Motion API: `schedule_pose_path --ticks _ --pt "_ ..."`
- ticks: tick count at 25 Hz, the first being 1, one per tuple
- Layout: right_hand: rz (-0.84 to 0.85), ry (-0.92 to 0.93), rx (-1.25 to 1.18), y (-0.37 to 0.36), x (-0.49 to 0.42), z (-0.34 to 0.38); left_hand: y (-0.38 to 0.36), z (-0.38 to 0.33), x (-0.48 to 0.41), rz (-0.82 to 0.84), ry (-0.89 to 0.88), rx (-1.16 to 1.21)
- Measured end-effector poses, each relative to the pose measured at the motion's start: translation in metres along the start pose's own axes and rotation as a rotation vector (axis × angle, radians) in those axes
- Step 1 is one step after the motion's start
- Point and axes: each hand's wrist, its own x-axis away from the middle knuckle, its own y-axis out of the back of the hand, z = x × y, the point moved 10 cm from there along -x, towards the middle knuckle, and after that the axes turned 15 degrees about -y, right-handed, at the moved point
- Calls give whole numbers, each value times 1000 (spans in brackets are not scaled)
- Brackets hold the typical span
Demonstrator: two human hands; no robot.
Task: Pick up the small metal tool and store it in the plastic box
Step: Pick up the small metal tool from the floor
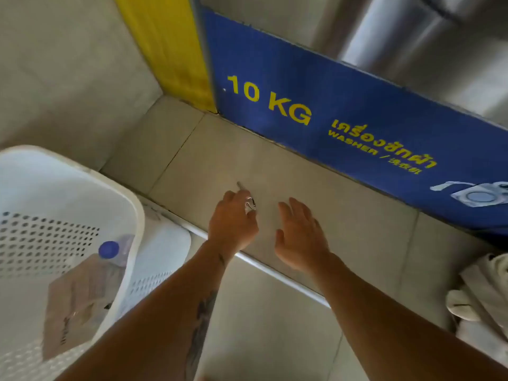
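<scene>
Small shiny metal tool (248, 200) was pinched in left grip (233, 221) over the tiled floor (343, 215), thin tip poking out. Right grip (301, 235) spread, empty. White perforated box (132, 215) at left held a blue-capped bottle (110, 250) and packet (79, 303). Blue panel (384, 105) read "10 KG", "WASHER".

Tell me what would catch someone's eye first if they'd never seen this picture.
The big blue washer sign with yellow "10 KG" lettering dominates the upper right, beside a yellow panel. At the centre, the left hand is closed around a small metal tool over the tiled floor, with the right hand open beside it. A white perforated plastic basket sits at the left, holding a blue-capped bottle.
</scene>
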Motion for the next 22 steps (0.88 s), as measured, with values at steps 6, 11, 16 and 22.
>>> schedule_pose_path --ticks 6,11,16,22 --pt "-134 -94 -47 -21 -22 -12 -28 8 -17 -7 -143 -347" --pt "-91 -76 1 -25 -25 -13 -32 10 -19 30 -220 -437" --pt "109 -100 20 -19 -23 -14 -15 4 -7 131 -154 -373" --pt "179 -62 -31 43 39 12 46 -42 37 129 -137 -319"
